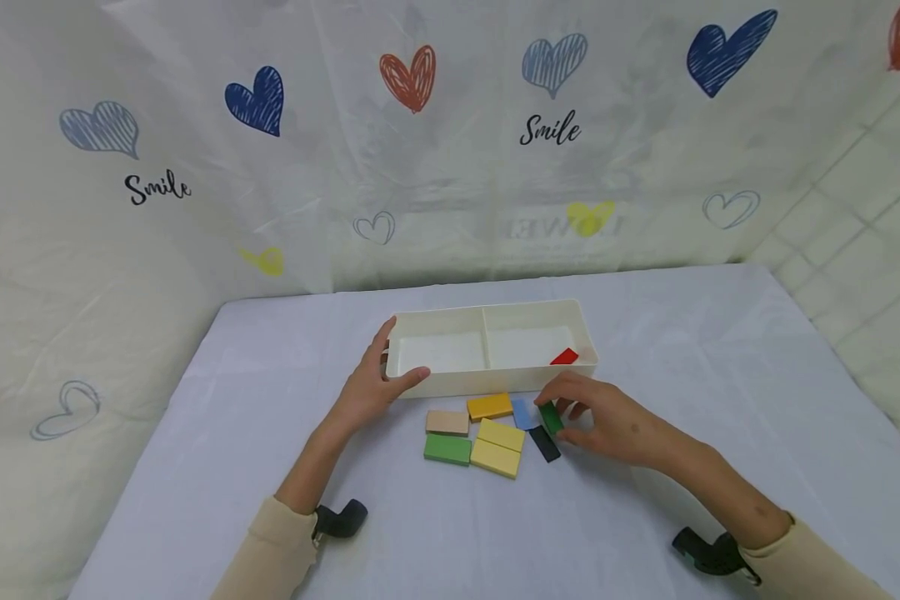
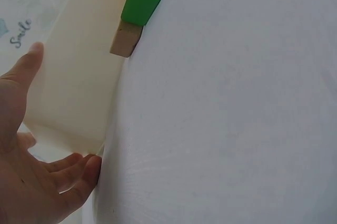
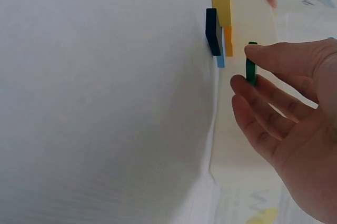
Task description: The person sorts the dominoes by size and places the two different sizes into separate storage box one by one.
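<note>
A white two-compartment tray (image 1: 450, 382) stands on the table, with a red block (image 1: 564, 357) in its right compartment. My left hand (image 1: 367, 387) holds the tray's left end, thumb at the front rim and fingers round the end wall. Between the thumb and fingers of my right hand (image 1: 607, 417) a dark green block (image 1: 551, 417) is pinched, just in front of the tray. Close by lie a black block (image 1: 545, 444) and a light blue block (image 1: 522, 414). In the right wrist view the dark green block (image 3: 251, 66) looks raised off the table.
Left of these blocks lie an orange block (image 1: 489, 407), a tan block (image 1: 447, 422), a lighter green block (image 1: 447, 449) and two yellow blocks (image 1: 497, 457). The table's white cloth (image 1: 420, 533) spreads around them. A heart-printed curtain (image 1: 450, 167) hangs behind the table.
</note>
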Available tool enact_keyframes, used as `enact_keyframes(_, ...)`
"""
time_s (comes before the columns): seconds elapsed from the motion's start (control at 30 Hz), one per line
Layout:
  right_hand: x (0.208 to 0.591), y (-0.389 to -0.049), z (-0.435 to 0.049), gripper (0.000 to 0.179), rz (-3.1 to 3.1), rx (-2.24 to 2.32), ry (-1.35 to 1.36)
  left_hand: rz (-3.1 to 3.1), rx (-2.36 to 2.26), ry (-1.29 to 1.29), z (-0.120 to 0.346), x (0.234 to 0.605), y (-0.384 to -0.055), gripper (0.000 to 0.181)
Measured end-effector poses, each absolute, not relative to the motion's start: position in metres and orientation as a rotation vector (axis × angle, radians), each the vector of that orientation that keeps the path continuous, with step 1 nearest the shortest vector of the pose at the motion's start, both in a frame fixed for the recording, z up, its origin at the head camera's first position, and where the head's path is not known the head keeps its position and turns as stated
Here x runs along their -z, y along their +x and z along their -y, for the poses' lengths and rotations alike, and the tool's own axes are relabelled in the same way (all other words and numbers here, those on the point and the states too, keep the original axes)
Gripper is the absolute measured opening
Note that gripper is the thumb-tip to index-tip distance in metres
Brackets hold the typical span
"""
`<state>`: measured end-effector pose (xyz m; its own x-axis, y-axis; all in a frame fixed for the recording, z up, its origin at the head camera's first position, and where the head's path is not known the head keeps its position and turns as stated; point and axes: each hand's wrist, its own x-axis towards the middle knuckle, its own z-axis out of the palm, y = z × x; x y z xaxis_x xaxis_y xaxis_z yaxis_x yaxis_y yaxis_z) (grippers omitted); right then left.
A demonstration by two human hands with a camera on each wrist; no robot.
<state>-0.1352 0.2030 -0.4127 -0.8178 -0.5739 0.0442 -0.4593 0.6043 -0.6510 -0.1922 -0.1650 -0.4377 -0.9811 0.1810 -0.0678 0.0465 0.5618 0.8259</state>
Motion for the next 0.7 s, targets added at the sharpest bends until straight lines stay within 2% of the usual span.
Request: enact_keyframes(0.7,0.4105,-0.1330,-0.2014,0.045,-2.773,1.127,-0.939,-2.643,-1.397,0.175,0.1648,0.4383,-0.1900,0.105)
